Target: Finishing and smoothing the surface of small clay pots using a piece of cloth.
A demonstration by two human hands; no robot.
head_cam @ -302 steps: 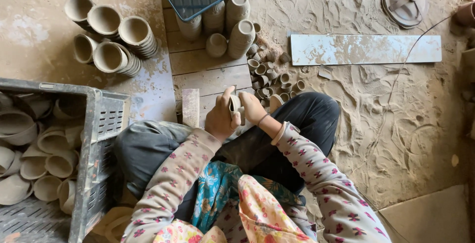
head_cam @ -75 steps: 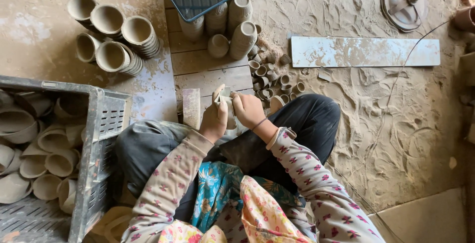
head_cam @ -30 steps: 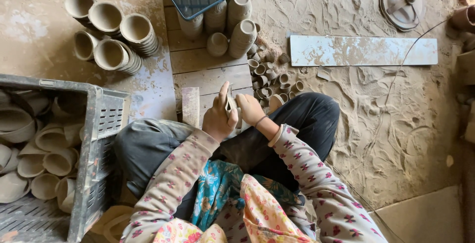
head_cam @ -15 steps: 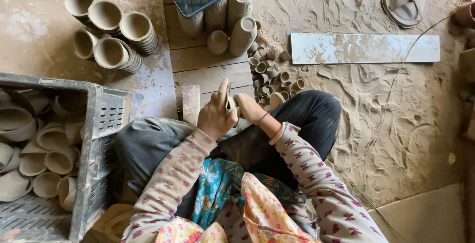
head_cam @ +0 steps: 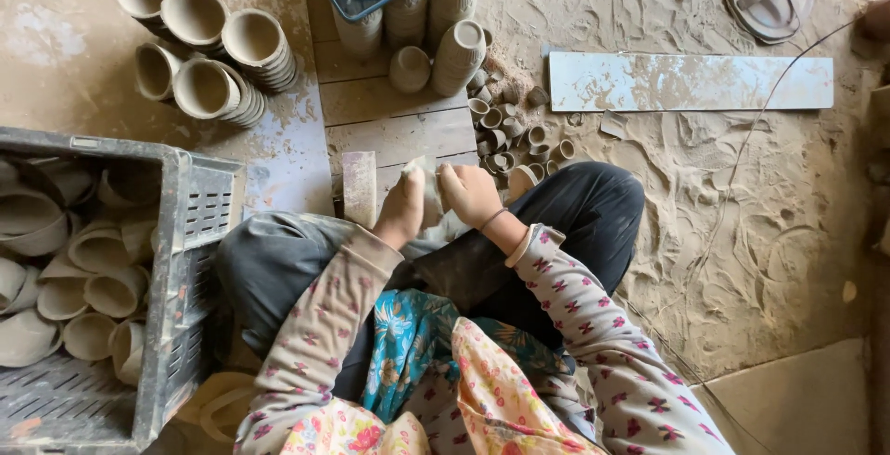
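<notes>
While stacked clay cups [head_cam: 209,43] wait finished by the wooden board's [head_cam: 389,117] far-left corner, I see my left hand [head_cam: 400,214] and right hand [head_cam: 471,194] both closed on a pale cloth [head_cam: 428,197], work unfinished.

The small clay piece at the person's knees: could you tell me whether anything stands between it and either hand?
Nothing visible does. The left hand and right hand both close directly around the small clay piece, just in front of the wooden boards.
</notes>
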